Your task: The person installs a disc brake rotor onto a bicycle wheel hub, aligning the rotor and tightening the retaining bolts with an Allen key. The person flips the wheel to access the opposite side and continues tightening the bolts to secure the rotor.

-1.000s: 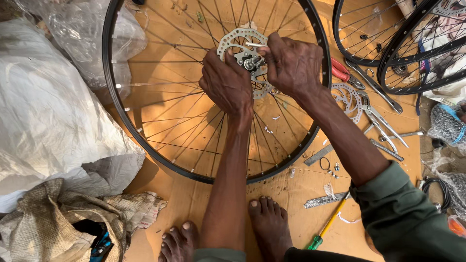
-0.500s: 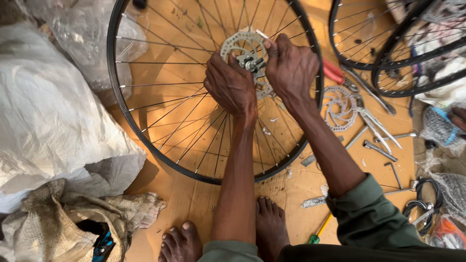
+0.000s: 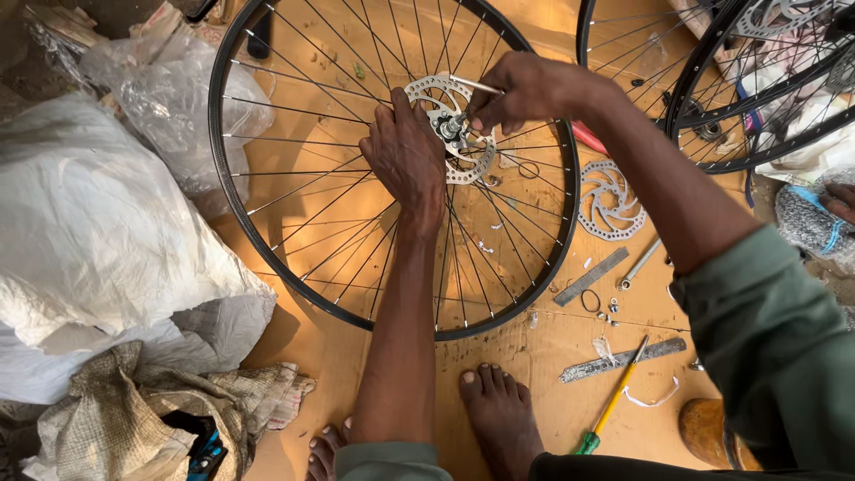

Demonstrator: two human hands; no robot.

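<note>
Now fastening brake disc (image 3: 445,125) at hub: left hand (image 3: 405,156) presses disc flat, ungripped; right hand (image 3: 521,89) pinches thin tool (image 3: 472,85) just above. Next: steady turning, w/ disc held.

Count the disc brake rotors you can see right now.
3: one on the hub of the wheel under both hands, one loose on the floor to its right, one top right on another wheel. Others may be hidden.

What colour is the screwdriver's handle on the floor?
Green, on a yellow shaft; the screwdriver shows best in the head view.
</note>
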